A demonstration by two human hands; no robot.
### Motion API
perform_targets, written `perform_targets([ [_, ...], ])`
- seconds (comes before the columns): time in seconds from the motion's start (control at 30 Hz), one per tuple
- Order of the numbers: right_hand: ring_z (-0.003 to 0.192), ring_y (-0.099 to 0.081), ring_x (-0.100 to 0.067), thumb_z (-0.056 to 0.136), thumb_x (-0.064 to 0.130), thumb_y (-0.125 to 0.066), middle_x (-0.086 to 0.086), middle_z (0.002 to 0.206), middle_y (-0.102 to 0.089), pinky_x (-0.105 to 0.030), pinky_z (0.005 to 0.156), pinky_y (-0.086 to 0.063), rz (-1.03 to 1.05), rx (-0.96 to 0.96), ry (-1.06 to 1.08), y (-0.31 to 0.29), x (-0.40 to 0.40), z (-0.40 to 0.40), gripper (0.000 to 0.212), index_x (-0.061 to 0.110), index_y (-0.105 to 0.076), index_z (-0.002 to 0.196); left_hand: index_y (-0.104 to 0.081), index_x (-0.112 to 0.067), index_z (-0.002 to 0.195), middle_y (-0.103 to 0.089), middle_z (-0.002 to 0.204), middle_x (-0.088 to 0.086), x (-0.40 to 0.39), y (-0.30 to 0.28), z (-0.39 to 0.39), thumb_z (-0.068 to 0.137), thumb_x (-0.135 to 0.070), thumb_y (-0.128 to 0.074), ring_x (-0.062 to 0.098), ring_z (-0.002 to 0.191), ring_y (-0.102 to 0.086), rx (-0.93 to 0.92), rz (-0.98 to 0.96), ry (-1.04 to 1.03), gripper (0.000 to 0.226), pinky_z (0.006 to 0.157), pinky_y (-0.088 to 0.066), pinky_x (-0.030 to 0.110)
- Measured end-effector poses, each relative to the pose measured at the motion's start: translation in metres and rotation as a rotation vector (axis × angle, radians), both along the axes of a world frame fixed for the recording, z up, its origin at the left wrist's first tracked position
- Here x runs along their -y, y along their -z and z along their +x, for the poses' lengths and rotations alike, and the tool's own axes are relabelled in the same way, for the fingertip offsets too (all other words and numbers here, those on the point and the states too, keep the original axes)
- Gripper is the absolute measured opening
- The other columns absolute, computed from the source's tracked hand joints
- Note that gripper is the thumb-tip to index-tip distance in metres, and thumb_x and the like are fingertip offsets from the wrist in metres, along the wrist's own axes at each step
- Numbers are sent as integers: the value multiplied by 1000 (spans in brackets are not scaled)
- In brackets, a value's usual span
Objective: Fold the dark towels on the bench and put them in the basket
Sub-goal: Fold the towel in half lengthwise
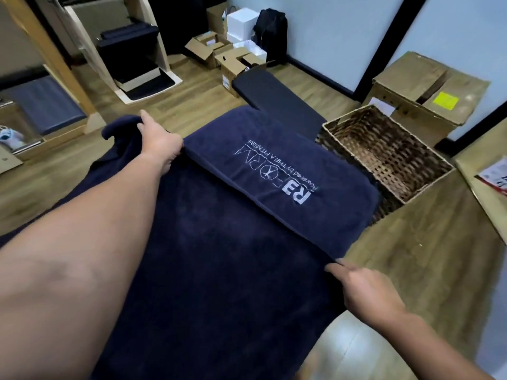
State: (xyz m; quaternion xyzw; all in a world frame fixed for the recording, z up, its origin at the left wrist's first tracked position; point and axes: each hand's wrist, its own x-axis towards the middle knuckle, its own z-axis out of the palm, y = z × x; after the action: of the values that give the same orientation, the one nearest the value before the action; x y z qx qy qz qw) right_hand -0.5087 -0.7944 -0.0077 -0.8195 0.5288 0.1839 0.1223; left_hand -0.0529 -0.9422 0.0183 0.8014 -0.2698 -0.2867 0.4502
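Both hands pinch the dark towel by its fold, left hand far, right hand near; uneven pull could skew the fold; slack might slide off the worktop.

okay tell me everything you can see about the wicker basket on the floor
The wicker basket is rectangular, woven from brown and tan strands in an open lattice with a thicker braided rim. It stands upright on the wood floor, to the right of the bench, and nothing shows inside it. Its near left corner is hidden behind the dark towel; whether they touch is unclear. A large cardboard box stands just behind it. Neither hand touches it.
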Motion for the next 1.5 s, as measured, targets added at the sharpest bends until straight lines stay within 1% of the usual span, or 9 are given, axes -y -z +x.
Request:
perform_targets([
  [0.17,104,-66,-20,84,5,-44,23,147,-32,-36,76,-54,-62,124,30,7,64,-31,67,39,-39,142,11,-24,161,10,169,2,38,2,-49,85,7,-58,27,149,-25,62,53,16,107,109,-45,35],
  [0.3,111,-66,-24,78,0,-51,16,149,-44,-37,81,-56,-78,245,47,24,117,-66,68,33,-54,138,12,-25,161,14,169,-1,73,-9,-85,87,5,-50,21,150,-24,126,77,-6,101,95,-35,23],
  [0.47,96,-72,-21,53,-17,-72,1,130,-67,-33,64,-61,-186,405,48,43,173,-101,76,20,-70,120,12,-25,161,16,169,-2,122,-13,-114,89,3,-50,22,150,-25,137,116,-10,99,94,-32,21],
  [0.87,107,-60,-11,63,-20,-64,5,128,-67,-29,79,-50,-336,617,260,70,248,-138,65,15,-72,118,-1,-26,163,-5,169,4,234,-24,-151,85,6,-61,24,149,-27,123,4,-12,103,104,-44,27],
  [1.0,116,-62,-27,77,-8,-55,7,145,-54,-41,87,-53,-146,454,317,77,267,-143,68,18,-55,140,-8,-41,160,4,170,3,238,-4,-172,84,15,-67,20,126,-54,11,-11,270,112,89,-58,31],
  [1.07,115,-57,-34,79,1,-55,0,144,-53,-43,90,-49,-141,324,341,80,268,-140,64,16,-52,141,-23,-34,160,0,170,5,226,16,-185,85,11,-71,27,144,-41,51,108,542,100,106,-48,38],
  [1.17,112,-53,-38,77,14,-71,-5,137,-57,-51,88,-48,-278,215,344,83,266,-130,56,19,-60,132,-53,-19,146,-25,165,11,196,47,-201,89,-10,-74,24,151,-28,403,382,838,62,121,-25,31],
  [1.33,98,-58,-31,79,19,-77,-1,112,-60,-46,76,-51,-342,367,147,88,272,-107,38,22,-71,117,-39,-23,154,-11,169,2,134,83,-228,97,-33,-62,23,156,-7,525,531,911,62,124,-13,57],
  [1.5,110,-55,-32,95,38,-63,-7,120,-61,-45,86,-49,-236,315,367,79,292,-91,42,19,-59,132,-35,-22,154,-9,168,1,86,91,-251,100,-38,-56,20,156,-4,605,575,835,60,121,-17,59],
])
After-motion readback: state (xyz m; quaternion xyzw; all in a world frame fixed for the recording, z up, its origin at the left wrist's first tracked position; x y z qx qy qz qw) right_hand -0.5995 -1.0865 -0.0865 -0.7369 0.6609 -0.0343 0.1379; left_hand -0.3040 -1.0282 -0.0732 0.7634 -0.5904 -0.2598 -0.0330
